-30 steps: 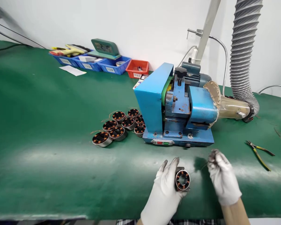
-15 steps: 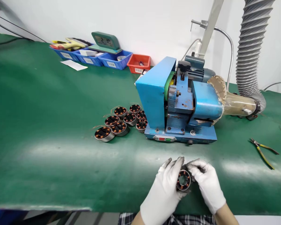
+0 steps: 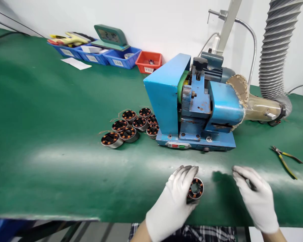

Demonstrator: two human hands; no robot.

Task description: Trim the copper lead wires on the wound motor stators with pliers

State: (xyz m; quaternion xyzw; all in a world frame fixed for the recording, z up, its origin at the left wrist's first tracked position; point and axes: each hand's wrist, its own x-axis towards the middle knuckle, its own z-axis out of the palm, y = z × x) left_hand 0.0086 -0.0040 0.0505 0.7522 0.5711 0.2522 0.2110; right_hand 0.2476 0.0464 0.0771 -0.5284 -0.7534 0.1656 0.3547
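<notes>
My left hand [image 3: 173, 201], in a white glove, grips a small round motor stator [image 3: 195, 189] with copper windings, held just above the green bench near its front edge. My right hand [image 3: 256, 196], also gloved, is off to the right of the stator with thumb and forefinger pinched together, apparently on a thin wire that I cannot make out. A cluster of several similar stators [image 3: 131, 127] lies on the bench to the left of a blue machine [image 3: 192, 104].
A grey ribbed hose [image 3: 276, 50] joins the machine's right end. Yellow-handled pliers [image 3: 285, 158] lie at the right. Blue bins [image 3: 101, 55], an orange bin [image 3: 148, 62], a green clock [image 3: 111, 35] and a paper slip [image 3: 75, 63] sit along the back wall.
My right hand, which was touching the stator half a second ago, has pulled away to the right. My left hand keeps hold of the stator.
</notes>
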